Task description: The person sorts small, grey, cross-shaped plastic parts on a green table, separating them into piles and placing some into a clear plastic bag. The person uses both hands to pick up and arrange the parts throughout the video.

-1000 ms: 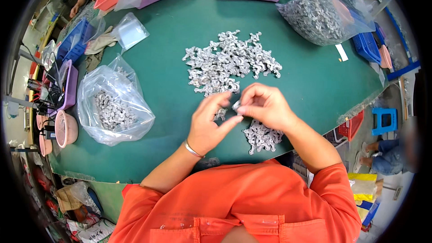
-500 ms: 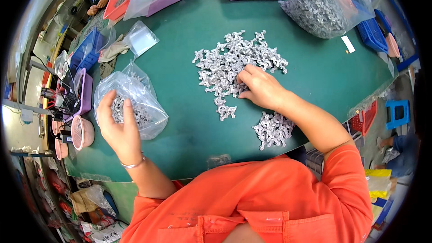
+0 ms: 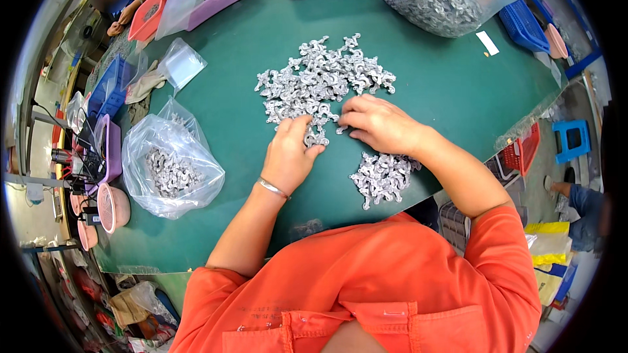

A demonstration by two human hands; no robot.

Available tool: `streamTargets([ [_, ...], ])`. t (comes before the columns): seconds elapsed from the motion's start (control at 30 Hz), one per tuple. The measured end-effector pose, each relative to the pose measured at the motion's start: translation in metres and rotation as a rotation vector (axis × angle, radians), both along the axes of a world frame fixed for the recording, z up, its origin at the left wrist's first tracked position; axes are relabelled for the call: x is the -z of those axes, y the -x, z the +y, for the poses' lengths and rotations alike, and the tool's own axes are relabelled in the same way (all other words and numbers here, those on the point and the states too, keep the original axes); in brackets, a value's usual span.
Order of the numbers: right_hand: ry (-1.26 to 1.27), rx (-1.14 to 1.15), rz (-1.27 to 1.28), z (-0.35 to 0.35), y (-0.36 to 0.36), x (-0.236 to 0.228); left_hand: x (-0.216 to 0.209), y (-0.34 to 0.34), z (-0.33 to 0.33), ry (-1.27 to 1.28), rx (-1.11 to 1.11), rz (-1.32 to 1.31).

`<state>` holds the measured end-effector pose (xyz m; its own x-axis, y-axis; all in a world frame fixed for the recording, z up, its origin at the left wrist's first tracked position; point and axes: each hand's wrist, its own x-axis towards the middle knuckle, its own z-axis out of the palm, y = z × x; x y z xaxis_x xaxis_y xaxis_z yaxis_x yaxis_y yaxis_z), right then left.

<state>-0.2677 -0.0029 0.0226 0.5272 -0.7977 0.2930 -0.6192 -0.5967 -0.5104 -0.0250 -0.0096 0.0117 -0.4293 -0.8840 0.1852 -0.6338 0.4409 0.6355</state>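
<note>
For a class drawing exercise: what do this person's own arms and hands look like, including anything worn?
Short orange sleeves leave both forearms bare. The left hand has no glove, and a narrow silver-coloured bracelet circles its wrist. The right hand is also gloveless, with nothing visible on its wrist.

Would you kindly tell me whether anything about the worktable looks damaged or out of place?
The green tabletop seems worn at its right edge: a pale, ragged strip there interrupts the otherwise even surface.
</note>
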Motion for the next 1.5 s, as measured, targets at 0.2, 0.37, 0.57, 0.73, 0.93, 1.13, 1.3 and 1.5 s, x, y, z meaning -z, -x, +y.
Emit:
streamTargets([
  [0.2, -0.048, 0.266, -0.106, -0.007, 0.028, 0.002, -0.006, -0.016, 0.000, 0.091, -0.240, 0.181],
  [0.37, -0.102, 0.465, 0.193, 0.010, -0.016, 0.003, 0.006, -0.022, 0.001, 0.091, -0.271, 0.228],
  [0.57, -0.877, 0.007, -0.345, -0.003, 0.016, -0.023, 0.015, -0.028, 0.006, 0.023, -0.189, 0.211],
  [0.73, -0.387, 0.065, 0.073, -0.007, -0.010, -0.032, 0.008, -0.023, 0.006, -0.010, -0.166, 0.150],
  [0.93, -0.056, 0.209, 0.039, -0.030, -0.023, 0.015, 0.010, -0.028, 0.006, -0.016, -0.162, 0.158],
  [1.13, -0.708, 0.370, 0.043, -0.012, 0.010, -0.027, 0.008, -0.029, 0.010, 0.051, -0.126, 0.099],
  [1.3, -0.534, 0.509, -0.001, -0.007, 0.022, -0.032, 0.008, -0.028, 0.011, 0.032, -0.140, 0.112],
  [1.5, -0.117, 0.330, -0.025, -0.003, -0.002, 0.009, 0.006, -0.030, 0.008, -0.027, -0.154, 0.096],
])
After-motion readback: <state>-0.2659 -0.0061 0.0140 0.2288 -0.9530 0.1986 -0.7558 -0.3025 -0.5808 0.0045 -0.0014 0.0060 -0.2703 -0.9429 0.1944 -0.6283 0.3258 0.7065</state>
